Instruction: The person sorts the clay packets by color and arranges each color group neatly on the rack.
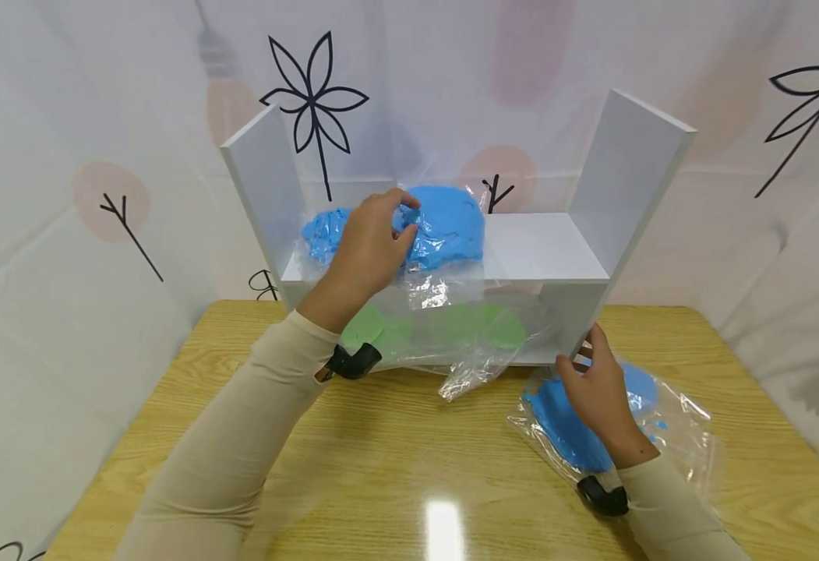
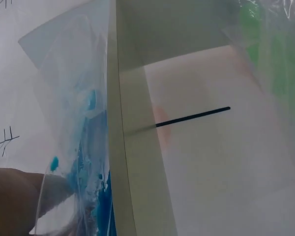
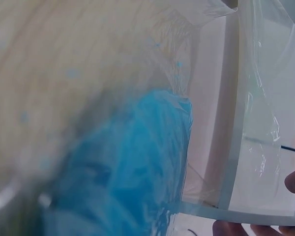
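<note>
A white two-tier shelf (image 1: 538,241) stands on the wooden table. On its upper board lies a clear plastic bag of blue dough-like material (image 1: 451,222), with a second blue lump (image 1: 323,234) to its left. My left hand (image 1: 367,245) pinches the bag at its left side, thumb and fingers curled; the left wrist view shows the plastic close to the thumb. My right hand (image 1: 601,393) grips the lower right corner of the shelf's side panel, its thumb and fingers on opposite faces. Beneath my right wrist lies another bag of blue material (image 1: 566,428).
Clear bags with flat green material (image 1: 503,327) are on the lower tier, and loose plastic (image 1: 468,382) hangs over its front edge. The shelf's side panels (image 1: 623,175) rise above the upper board. A patterned cloth (image 1: 409,47) hangs behind the table (image 1: 381,467).
</note>
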### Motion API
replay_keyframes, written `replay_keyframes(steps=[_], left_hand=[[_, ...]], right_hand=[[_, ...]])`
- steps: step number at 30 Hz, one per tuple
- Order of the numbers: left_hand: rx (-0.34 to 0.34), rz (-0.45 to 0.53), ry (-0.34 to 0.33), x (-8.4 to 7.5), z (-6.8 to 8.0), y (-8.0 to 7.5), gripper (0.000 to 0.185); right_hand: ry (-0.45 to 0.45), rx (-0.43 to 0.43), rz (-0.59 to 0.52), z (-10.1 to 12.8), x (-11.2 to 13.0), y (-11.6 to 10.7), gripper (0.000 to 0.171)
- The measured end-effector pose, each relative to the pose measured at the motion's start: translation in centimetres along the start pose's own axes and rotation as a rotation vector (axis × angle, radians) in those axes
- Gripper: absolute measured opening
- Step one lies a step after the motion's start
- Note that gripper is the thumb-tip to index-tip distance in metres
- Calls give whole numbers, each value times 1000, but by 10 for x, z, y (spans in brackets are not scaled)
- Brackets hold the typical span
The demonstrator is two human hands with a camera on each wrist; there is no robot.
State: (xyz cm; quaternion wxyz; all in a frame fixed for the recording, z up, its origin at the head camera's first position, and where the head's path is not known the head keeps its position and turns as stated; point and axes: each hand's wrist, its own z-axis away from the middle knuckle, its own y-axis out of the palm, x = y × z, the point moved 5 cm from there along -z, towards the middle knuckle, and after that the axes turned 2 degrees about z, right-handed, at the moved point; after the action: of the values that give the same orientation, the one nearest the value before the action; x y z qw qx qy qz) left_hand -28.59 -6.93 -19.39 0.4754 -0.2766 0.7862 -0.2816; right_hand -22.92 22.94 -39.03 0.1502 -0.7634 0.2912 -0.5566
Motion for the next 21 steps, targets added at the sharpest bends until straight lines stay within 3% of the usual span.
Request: replay_keyframes(steps=[5, 15, 21], left_hand=[[6, -81, 24, 0, 2, 1, 15], [93, -206, 84, 1, 7, 11, 28], [100, -395, 135, -3, 16, 14, 33]], right_hand=[[-1, 8, 0, 0, 0, 0, 67], [1, 23, -8, 1, 0, 0, 67], [-2, 21, -4, 1, 0, -1, 68]])
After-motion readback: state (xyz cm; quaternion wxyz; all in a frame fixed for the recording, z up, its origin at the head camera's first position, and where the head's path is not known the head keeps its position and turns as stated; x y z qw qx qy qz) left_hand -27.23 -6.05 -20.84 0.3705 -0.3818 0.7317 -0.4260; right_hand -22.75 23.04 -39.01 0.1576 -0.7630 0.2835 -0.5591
